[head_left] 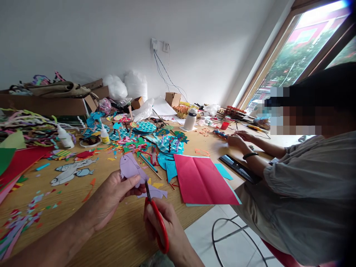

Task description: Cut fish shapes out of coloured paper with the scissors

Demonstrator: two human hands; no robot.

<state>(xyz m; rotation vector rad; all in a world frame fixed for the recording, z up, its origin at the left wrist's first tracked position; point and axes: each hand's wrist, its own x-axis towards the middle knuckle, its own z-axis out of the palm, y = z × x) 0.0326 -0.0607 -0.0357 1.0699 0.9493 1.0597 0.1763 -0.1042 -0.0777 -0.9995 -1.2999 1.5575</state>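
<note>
Purple paper with a fish drawn on it (129, 166) is pinched between the thumb and fingers of my left hand (122, 191). My right hand (167, 226) is wrapped round the red handles of a pair of scissors (160, 226). The dark blades point up and meet the lower right edge of the paper, beside my left fingertips. Another piece of purple paper (155, 192) lies on the table just behind the blades. Red folded paper (204, 178) rests at the table's edge, to the right of both hands.
A person (300, 185) sits at the right, hands over the table, near a black phone (239, 168). Glue bottles (65, 137), paper scraps (133, 144), cut-out grey fish (69, 171) and a white flask (190, 119) stand or lie across the wooden table (116, 237).
</note>
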